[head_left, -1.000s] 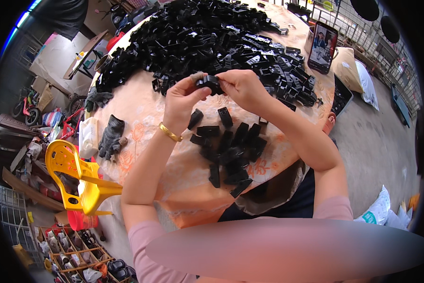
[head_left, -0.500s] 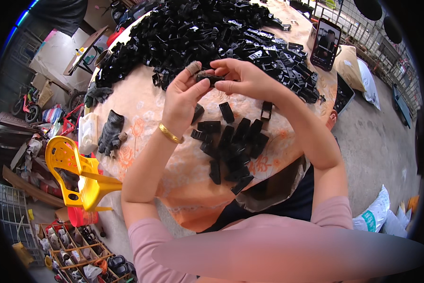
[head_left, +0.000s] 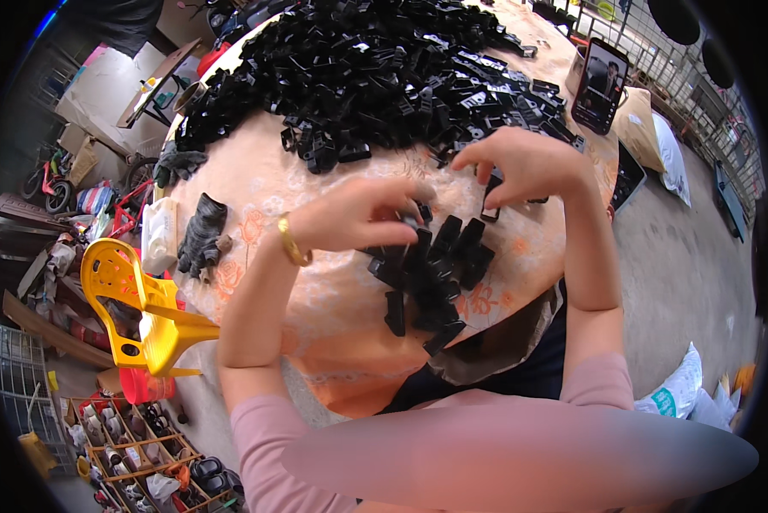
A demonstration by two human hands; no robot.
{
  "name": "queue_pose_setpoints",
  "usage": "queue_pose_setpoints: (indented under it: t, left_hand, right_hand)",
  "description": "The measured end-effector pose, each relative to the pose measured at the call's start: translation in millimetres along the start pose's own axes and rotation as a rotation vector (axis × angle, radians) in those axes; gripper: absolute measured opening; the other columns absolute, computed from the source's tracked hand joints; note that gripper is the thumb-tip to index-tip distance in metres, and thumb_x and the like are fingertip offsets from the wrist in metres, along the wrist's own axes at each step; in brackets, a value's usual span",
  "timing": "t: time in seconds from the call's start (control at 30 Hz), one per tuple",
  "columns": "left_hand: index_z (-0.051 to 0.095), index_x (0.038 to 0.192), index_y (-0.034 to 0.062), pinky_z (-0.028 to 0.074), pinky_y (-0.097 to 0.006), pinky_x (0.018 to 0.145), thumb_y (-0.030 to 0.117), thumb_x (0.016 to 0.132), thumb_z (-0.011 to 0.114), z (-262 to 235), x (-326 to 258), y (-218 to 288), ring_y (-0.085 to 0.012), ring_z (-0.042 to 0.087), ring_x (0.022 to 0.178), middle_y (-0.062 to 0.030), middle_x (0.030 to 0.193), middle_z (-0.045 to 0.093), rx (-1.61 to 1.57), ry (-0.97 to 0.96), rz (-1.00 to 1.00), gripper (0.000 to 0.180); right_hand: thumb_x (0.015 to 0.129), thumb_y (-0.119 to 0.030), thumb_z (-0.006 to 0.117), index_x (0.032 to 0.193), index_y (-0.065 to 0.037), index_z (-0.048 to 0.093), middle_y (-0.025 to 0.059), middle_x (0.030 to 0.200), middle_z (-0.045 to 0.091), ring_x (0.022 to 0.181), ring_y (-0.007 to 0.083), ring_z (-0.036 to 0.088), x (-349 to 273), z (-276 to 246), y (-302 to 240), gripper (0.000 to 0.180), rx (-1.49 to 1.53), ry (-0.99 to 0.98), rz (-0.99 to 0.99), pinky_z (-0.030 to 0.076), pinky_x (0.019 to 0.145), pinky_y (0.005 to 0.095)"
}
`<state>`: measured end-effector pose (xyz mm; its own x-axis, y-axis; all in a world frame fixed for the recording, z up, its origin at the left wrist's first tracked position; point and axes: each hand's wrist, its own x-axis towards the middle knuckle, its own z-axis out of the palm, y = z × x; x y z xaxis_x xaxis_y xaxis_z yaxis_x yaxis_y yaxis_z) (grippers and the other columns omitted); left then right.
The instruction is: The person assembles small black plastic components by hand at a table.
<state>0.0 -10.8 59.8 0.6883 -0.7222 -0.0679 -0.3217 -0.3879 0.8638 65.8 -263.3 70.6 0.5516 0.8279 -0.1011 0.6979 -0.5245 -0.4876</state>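
My left hand (head_left: 358, 214), with a gold bangle on the wrist, reaches over the near cluster of black plastic pieces (head_left: 435, 274). Its blurred thumb and fingers are apart around one black piece (head_left: 423, 209); I see no firm grip. To the right, my right hand (head_left: 525, 167) is bent downward with index finger and thumb spread. The thumb is beside a hollow, rectangular black plastic piece (head_left: 491, 210), and contact is uncertain. Beyond both hands lies a large heap of similar black pieces (head_left: 358, 77) on the flowered tablecloth (head_left: 256, 171).
A phone (head_left: 599, 85) stands upright at the table's right edge. Dark gloves (head_left: 203, 235) and a white packet (head_left: 159, 235) lie at the left. Beside the table are a yellow chair (head_left: 157, 321), a wooden shoe rack (head_left: 132, 445) and filled sacks (head_left: 674, 385).
My hands have parted from where they met around a dark piece near the heap. Both have come lower, the right one moving rightward, toward the loose pieces. The earlier piece is no longer seen between them.
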Motion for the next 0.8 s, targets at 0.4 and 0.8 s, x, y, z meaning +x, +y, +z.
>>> queue_pose_setpoints:
  t: [0.4,0.8]
  left_hand:
    - [0.065,0.090,0.0082,0.043,-0.034,0.078,0.011,0.069,0.070,-34.4,5.6,-57.2,-0.0280,0.050,0.086,-0.0085,0.086,0.055,0.872,0.755,-0.073,0.022]
    - [0.060,0.092,0.0108,0.041,-0.036,0.081,0.009,0.061,0.066,-19.0,18.5,-66.7,-0.0265,0.046,0.098,-0.0078,0.105,0.047,1.216,0.726,0.056,0.032]
  right_hand:
    - [0.064,-0.018,0.072,0.086,-0.001,0.063,0.0140,0.085,0.061,0.086,0.0297,0.059,27.2,27.2,-8.2,0.029,-0.142,0.094,-0.039,0.047,0.076,0.0363]
    - [0.068,-0.012,0.059,0.097,0.002,0.060,0.0153,0.085,0.061,0.071,0.0256,0.061,87.8,29.0,-21.6,0.033,0.162,0.473,-0.335,0.049,0.066,0.0323]
